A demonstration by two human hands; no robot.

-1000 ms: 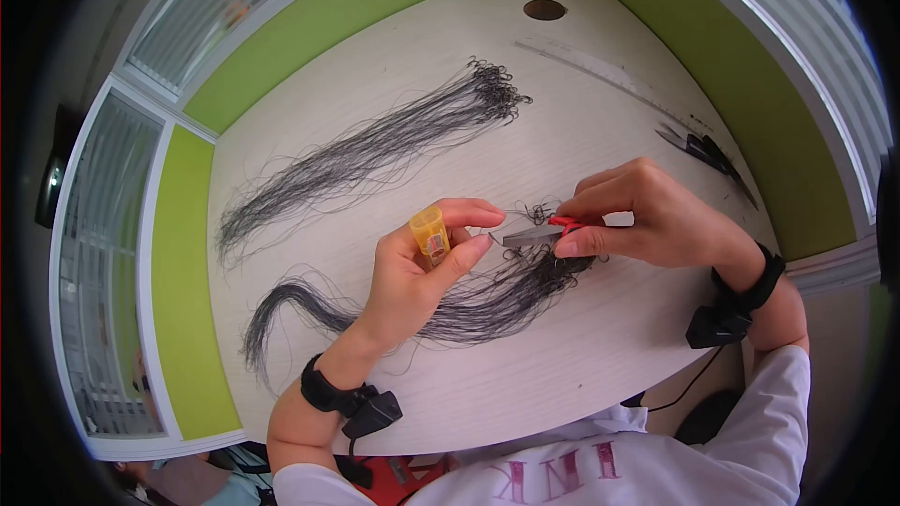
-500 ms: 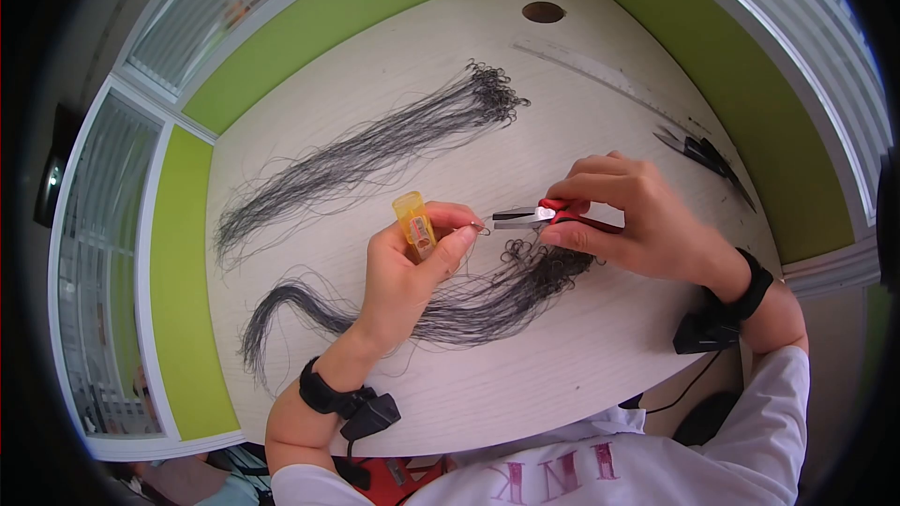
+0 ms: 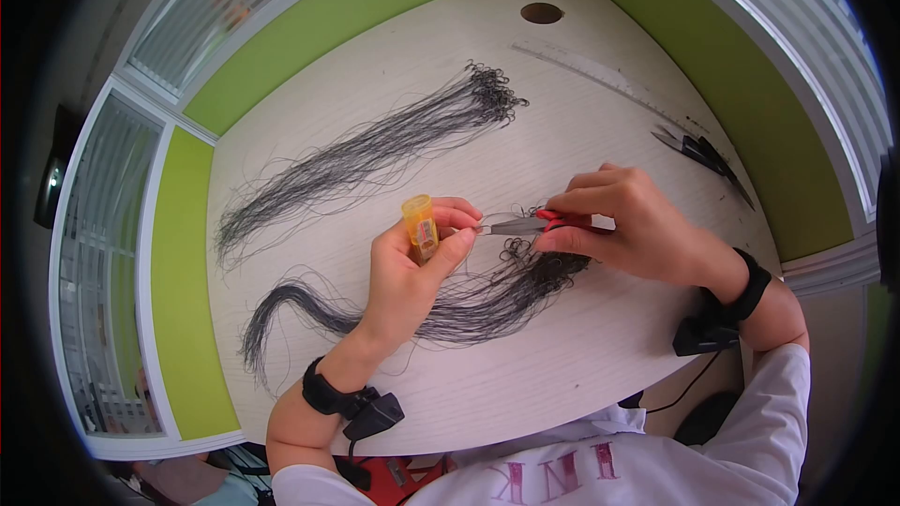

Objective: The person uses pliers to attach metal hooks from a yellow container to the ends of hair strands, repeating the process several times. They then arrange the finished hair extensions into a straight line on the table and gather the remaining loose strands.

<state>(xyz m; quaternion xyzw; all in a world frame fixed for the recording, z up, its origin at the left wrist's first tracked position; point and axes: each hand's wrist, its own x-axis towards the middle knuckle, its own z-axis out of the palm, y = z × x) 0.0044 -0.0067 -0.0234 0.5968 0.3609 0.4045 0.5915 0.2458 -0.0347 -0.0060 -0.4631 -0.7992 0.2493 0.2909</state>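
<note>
My left hand (image 3: 403, 267) is closed, with a small translucent yellow plastic container (image 3: 420, 217) tucked in its palm. Its thumb and index finger also pinch the end of a thin dark strand, mostly hidden by the fingers. My right hand (image 3: 642, 225) grips red-handled pliers (image 3: 517, 227), whose jaws look closed and reach right to my left fingertips. Below both hands lies a curved bundle of dark strands (image 3: 478, 319) with small loops at its right end.
Farther back on the white table (image 3: 619, 337) lies a second bundle of looped dark strands (image 3: 366, 145). A clear ruler (image 3: 600, 80) and black-handled scissors (image 3: 705, 155) lie at the right. Green partitions (image 3: 750, 103) border the table, and a round hole (image 3: 543, 13) pierces its far part.
The pliers have moved left to my left fingertips, and their jaws have closed. The small loop that showed at those fingertips is now covered.
</note>
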